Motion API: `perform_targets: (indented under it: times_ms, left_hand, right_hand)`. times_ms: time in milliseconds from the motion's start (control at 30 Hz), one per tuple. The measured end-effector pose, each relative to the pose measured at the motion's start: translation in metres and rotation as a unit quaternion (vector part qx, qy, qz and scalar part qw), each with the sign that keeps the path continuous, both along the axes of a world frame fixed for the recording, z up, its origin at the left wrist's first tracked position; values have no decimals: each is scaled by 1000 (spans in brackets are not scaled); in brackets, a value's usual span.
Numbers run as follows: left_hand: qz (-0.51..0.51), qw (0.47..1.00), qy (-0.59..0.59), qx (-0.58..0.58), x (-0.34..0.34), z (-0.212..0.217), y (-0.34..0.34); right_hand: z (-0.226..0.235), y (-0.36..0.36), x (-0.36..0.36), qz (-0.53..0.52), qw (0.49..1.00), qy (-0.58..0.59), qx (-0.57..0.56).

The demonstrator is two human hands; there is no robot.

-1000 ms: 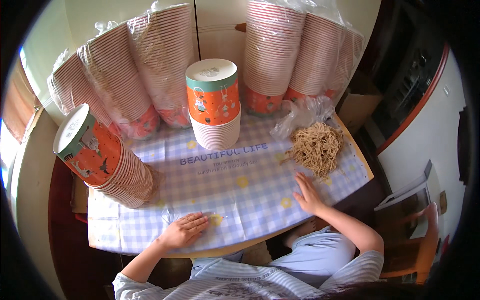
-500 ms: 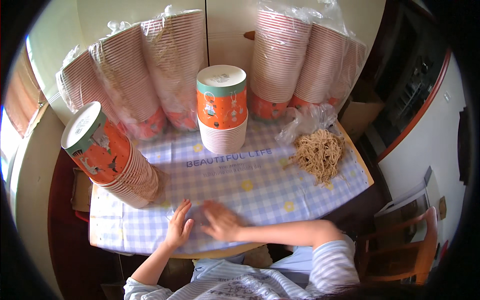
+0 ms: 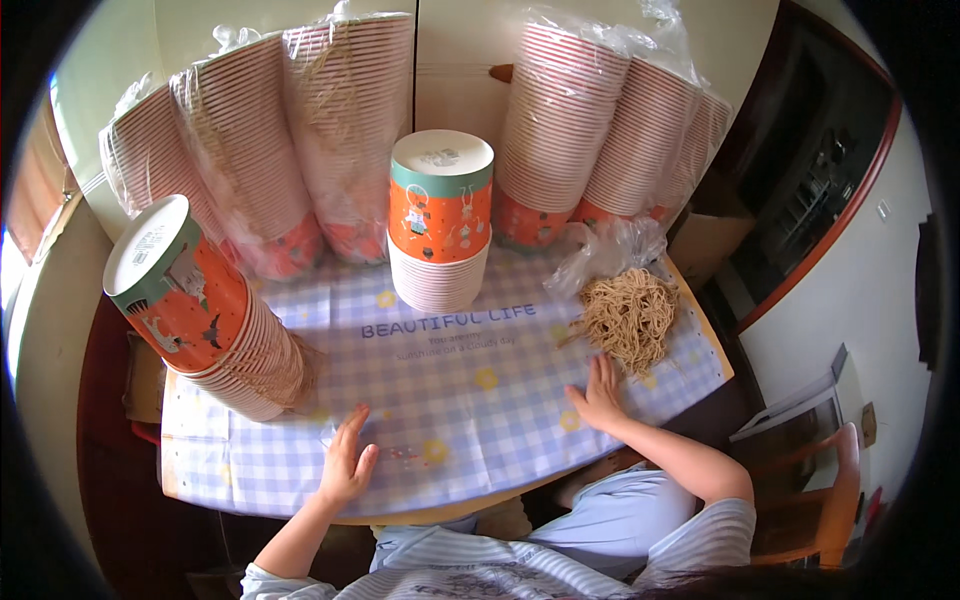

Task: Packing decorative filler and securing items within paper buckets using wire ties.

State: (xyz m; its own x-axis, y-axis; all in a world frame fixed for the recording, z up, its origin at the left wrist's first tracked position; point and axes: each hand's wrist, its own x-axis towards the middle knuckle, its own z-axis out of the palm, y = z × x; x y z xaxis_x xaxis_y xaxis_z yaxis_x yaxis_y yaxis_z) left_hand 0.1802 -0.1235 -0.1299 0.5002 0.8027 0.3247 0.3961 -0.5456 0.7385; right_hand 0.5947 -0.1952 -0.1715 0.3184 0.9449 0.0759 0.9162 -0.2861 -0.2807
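My left hand (image 3: 348, 462) rests at the near edge of the checked cloth, fingers stretched, thumb apart, holding nothing. It is to the right of a leaning stack of upside-down paper buckets (image 3: 205, 300), orange with green bands; tan strings (image 3: 295, 375) hang at that stack's lower right. Farther right, my right hand (image 3: 600, 398) lies with its fingers extended and nothing in it. Its fingertips are just short of a tangled pile of tan strings (image 3: 630, 315). A shorter upside-down stack of the same buckets (image 3: 440, 225) stands at the middle back.
Tall stacks of nested buckets in clear plastic bags line the back, left (image 3: 235, 140) and right (image 3: 565, 110). A crumpled clear bag (image 3: 605, 250) lies behind the strings. Small pinkish marks (image 3: 405, 458) show on the cloth between my hands. A wooden chair (image 3: 840, 490) stands at right.
My right hand has swept from beside my left hand across the cloth to the string pile. The left hand stays nearly in place. The view has shifted slightly.
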Motion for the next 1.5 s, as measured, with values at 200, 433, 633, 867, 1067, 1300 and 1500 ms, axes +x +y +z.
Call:
perform_targets:
  times_ms: [200,433,633,867,1067,1300,1500]
  left_hand:
    - [0,1000,23,-14,-2,1,0]
    - [1,999,33,-20,0,-2,-3]
    - [15,999,35,-14,-2,-4,-6]
    - [-14,998,63,14,4,-2,-2]
    - [-75,959,230,145,35,5,-16]
    - [-134,904,300,273,113,-9,-43]
    - [-12,953,260,157,110,-12,-35]
  right_hand:
    - [7,37,-3,28,997,-65,-28]
    - [19,59,-62,164,984,-50,-42]
    - [32,31,-156,390,919,-34,-47]
    - [26,33,-221,486,775,396,74]
    - [53,59,-133,321,871,356,104]
    - [13,46,-85,309,924,173,141]
    - [15,43,-92,316,936,102,121]
